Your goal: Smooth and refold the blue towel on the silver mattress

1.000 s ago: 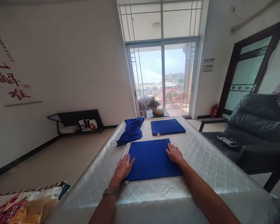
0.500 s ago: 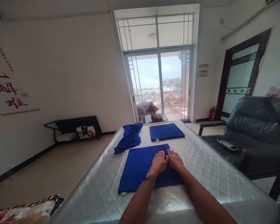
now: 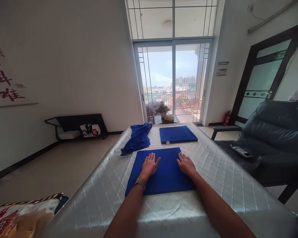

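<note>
A folded blue cloth (image 3: 164, 180) lies flat in front of me on a silver quilted cover (image 3: 228, 185). My left hand (image 3: 150, 164), with a watch on its wrist, rests palm down on the cloth's left half, fingers stretched out and thumb apart. Over its right edge lies my right hand (image 3: 186, 163), also flat, with fingers extended. A second folded blue cloth (image 3: 178, 134) with a small white tag lies just beyond. To its left is a crumpled blue cloth (image 3: 137, 138) in a loose heap.
A dark armchair (image 3: 270, 142) holding a white power strip (image 3: 241, 151) stands at the right. Past the far edge is a small table (image 3: 166, 121) with a potted plant (image 3: 162, 108). A patterned bundle (image 3: 22, 215) sits at lower left, and a black bench (image 3: 76, 127) by the wall.
My left hand has slid left across the folded cloth, away from my right hand. The right hand stays near the right edge. The view has tilted down slightly.
</note>
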`<act>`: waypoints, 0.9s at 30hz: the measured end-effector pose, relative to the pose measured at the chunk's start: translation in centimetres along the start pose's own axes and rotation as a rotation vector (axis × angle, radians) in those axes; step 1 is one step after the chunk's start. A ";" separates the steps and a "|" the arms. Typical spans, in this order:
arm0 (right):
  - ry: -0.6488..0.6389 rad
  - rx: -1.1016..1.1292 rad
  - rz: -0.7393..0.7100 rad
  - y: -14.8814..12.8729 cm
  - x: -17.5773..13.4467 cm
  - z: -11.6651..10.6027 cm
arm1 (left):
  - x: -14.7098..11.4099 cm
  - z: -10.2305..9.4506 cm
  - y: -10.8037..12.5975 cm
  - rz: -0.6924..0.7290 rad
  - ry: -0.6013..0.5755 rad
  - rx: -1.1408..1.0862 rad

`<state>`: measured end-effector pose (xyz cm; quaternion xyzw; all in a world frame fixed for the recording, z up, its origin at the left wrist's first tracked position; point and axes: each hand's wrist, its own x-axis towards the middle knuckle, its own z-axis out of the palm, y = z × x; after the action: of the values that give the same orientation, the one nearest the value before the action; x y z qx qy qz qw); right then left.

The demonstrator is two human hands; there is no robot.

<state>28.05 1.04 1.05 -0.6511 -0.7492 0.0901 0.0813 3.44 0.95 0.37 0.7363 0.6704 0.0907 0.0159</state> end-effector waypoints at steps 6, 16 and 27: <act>-0.006 -0.039 0.004 -0.2 -0.1 -0.3 | -0.5 -0.3 -7.8 -0.212 0.046 0.039; -0.051 -0.110 0.042 -0.4 2.0 -1.9 | -0.1 0.3 -8.5 -0.253 0.086 0.006; -0.027 -0.081 0.028 -0.1 5.6 -0.1 | -0.4 -0.4 -8.6 -0.219 0.131 -0.028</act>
<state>27.24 6.59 1.19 -0.6631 -0.7440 0.0695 0.0435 -5.15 1.36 -0.50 0.6508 0.7451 0.1458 -0.0081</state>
